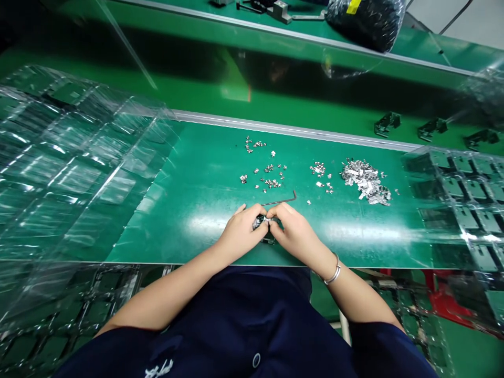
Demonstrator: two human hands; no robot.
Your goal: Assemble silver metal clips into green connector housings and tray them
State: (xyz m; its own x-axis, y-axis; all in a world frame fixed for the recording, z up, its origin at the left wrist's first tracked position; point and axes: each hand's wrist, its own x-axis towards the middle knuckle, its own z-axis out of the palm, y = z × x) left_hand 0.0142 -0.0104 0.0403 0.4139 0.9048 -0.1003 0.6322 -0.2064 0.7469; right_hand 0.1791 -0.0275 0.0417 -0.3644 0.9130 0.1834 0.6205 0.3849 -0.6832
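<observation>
Both hands meet over a small dark assembly with silvery parts (268, 240) near the front edge of the green bench. My left hand (244, 227) is closed, its thumb and fingers gripping the assembly's left side. Opposite it, my right hand (292, 227) pinches at the top of the assembly; a small bright metal piece shows by the fingertips, too small to name. The fingers cover most of the assembly. Just beyond them lies a dark hex key (279, 201), its short bent end to the right.
Small metal parts (271, 182) lie scattered past the hands, with a larger pile of metal pieces (365, 179) to the right. Clear plastic trays (71, 157) stand left, and compartment trays (468, 194) right. A metal strip (291, 129) borders the bench's back. Several dark brackets (388, 124) sit behind it.
</observation>
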